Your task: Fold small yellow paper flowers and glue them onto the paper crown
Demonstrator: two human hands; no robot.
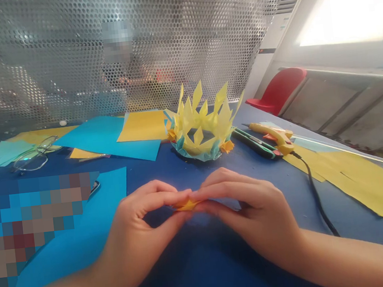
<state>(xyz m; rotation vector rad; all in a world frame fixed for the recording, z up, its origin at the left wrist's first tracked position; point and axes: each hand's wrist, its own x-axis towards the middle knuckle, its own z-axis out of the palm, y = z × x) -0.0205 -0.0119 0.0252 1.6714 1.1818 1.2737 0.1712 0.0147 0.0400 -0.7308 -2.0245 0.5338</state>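
Between the fingertips of both hands is a small orange-yellow piece of folded paper (188, 204), raised a little above the blue tabletop. My left hand (145, 221) pinches it from the left with thumb and fingers. From the other side my right hand (248, 201) pinches the same piece; its fingertips nearly meet the left ones and cover part of the paper. Just beyond the hands stands a yellow paper crown (206, 123) with tall pointed leaves, a light-blue folded rim and orange paper flowers.
A yellow glue gun (274, 135) with a black cord lies right of the crown, beside a green-black utility knife (256, 143). Yellow paper strips (359, 176) spread at right. Blue sheets (108, 136), orange paper (141, 126) and glasses (32, 160) lie at left. A perforated metal screen (183, 34) rises behind.
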